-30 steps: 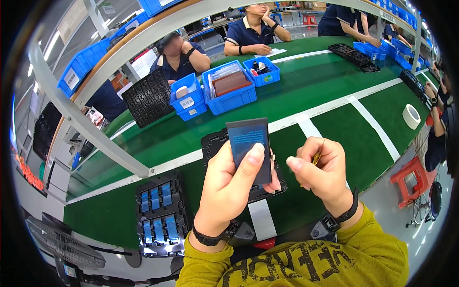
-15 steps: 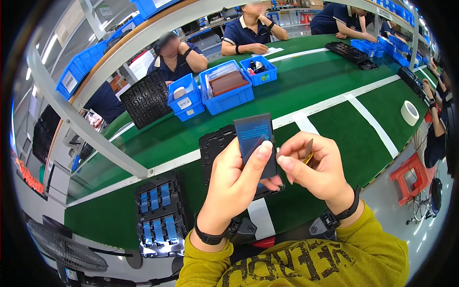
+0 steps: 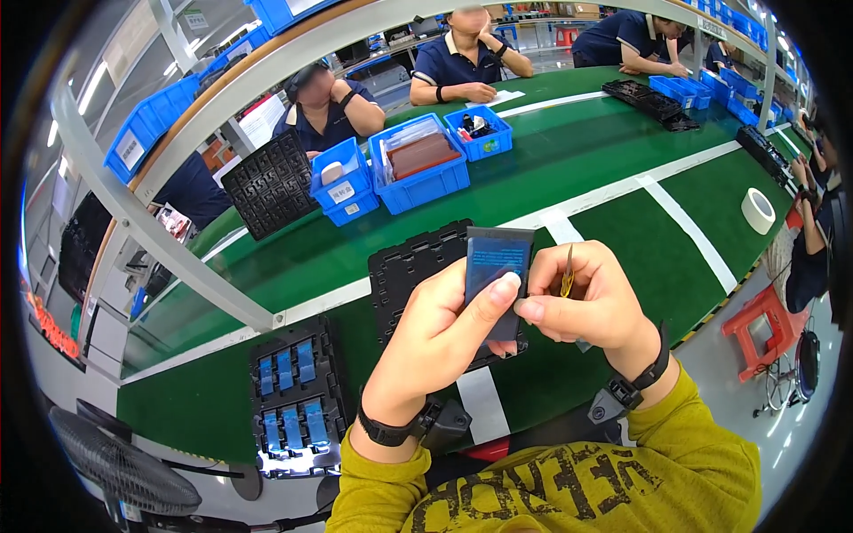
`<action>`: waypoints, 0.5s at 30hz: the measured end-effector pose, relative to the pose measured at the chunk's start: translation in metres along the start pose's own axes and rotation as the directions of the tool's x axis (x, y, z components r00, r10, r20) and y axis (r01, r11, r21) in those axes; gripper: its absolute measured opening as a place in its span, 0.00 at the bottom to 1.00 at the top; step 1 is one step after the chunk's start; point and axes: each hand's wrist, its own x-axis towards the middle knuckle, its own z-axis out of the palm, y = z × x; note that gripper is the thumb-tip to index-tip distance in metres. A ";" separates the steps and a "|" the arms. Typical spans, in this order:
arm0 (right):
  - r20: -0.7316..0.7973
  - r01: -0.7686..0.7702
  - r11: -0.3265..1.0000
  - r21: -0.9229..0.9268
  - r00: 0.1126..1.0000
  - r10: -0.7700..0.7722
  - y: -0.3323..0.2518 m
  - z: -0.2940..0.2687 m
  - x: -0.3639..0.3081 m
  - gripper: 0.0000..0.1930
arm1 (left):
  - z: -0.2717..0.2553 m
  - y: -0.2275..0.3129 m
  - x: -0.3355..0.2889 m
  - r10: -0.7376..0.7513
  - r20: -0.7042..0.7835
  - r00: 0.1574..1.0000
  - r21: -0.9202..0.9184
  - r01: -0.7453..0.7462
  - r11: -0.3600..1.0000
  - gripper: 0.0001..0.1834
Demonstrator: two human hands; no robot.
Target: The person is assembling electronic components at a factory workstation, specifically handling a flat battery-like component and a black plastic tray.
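My left hand is closed around a flat dark rectangular piece, which looks like a phone battery, with pale blue print on its face. The thumb lies across its front, and it is held up, slightly tilted. My right hand is pinched at its right edge, fingertips close to or touching it. Between those fingers sits a small pointed tool, yellow and grey, perhaps tweezers; most of it is hidden. Below the hands is a black moulded tray, partly covered by them.
At left lies another black tray with several blue-faced flat pieces. Blue bins stand across the green bench. A tape roll lies at right. A metal post rises at left; people sit opposite.
The flat piece and my left hand have shifted right and slightly down. The pointed tool in my right hand stands more upright, and that hand's fingers are curled tighter.
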 end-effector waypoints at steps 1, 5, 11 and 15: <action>-0.001 0.000 1.000 -0.002 1.000 0.000 0.001 0.000 0.000 0.07 | 0.000 0.000 0.000 0.001 0.001 1.000 -0.001 -0.001 1.000 0.13; 0.013 -0.008 0.993 0.118 1.000 0.006 0.006 -0.002 -0.001 0.06 | 0.001 -0.002 0.001 0.023 0.024 0.999 -0.036 -0.022 0.999 0.13; 0.014 0.033 0.996 0.080 0.999 -0.035 0.003 0.000 -0.001 0.06 | 0.005 -0.007 0.003 0.085 -0.008 0.996 -0.073 -0.085 0.994 0.14; 0.038 0.000 0.993 0.116 0.999 -0.005 0.000 0.001 -0.003 0.05 | 0.008 -0.003 -0.001 0.095 -0.033 0.995 -0.027 -0.096 0.995 0.14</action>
